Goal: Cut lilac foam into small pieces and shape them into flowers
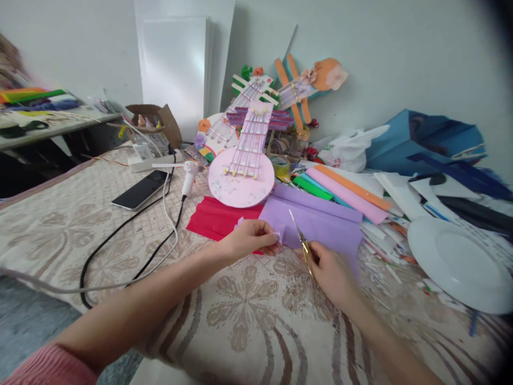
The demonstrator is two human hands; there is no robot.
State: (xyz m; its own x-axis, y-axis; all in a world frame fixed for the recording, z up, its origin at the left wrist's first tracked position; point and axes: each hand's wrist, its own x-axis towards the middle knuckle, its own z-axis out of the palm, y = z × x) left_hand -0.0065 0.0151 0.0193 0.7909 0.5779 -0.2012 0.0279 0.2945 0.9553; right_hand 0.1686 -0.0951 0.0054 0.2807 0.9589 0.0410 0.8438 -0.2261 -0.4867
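Observation:
Pinched in the fingers of my left hand [256, 236] is a small strip of lilac crepe paper [282, 233]. My right hand [328, 267] grips gold-handled scissors [305, 247] with the blades pointing up and away from me. A larger sheet of lilac crepe paper [320, 227] lies flat behind both hands, apart from the strip. Red crepe paper [210, 218] is spread behind my left hand and partly hidden by it. Beyond these papers rests a pink round-bodied paper guitar [240, 184] with lilac strings.
A hot glue gun [189, 179] and a phone [140, 190] lie at the left, with loose cables [86, 267] trailing across the cloth. Rolled coloured papers [348, 192], a white plate [457, 264] and paper scraps crowd the right. More paper instruments [294, 91] lean against the wall.

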